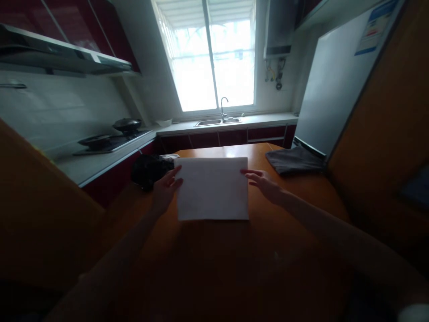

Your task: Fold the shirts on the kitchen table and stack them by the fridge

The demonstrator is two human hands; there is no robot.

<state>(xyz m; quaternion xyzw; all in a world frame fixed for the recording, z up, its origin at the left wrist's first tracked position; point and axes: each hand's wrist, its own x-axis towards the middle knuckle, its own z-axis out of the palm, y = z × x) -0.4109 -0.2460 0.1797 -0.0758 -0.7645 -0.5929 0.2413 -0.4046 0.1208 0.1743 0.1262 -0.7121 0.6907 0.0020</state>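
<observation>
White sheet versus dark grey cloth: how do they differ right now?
The white sheet is pale with nearly straight edges; the dark grey cloth has uneven edges. The white sheet is between the left hand and the right hand, which both touch it; the dark grey cloth lies apart from both. Both appear to rest on the table.

Smooth matt paper (212, 190); glossy wood-look table (214, 246).

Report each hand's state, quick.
Left hand: open, at the left edge of the white sheet.
Right hand: open, at the sheet's right edge.
</observation>
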